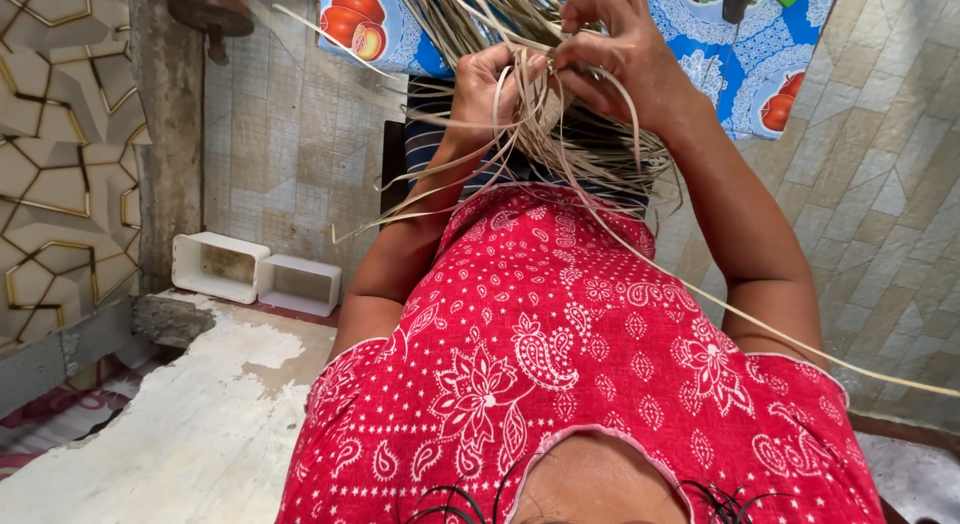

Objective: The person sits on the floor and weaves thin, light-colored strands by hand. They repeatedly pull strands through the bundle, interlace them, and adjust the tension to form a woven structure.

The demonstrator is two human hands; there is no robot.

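1. Two hands work at top centre of the frame, both buried in a bundle of pale straw strips [560,134].
2. Left hand [490,89]: fingers curled tight around several strips, gripping them just left of the bundle's middle.
3. Right hand [625,59]: fingers pinched narrow on a few strips, touching the left hand's fingertips.
4. Loose strip ends fan out to the left, and one long strip [800,339] trails down to the right edge of the frame.
5. Bundle hangs over the lap, above the red patterned dress [560,364].
6. Blue cloth with a fruit print [760,64] lies behind the hands at the top.
7. Two white rectangular trays [255,269] sit side by side, touching, on the floor at left, against the tiled wall [290,134].
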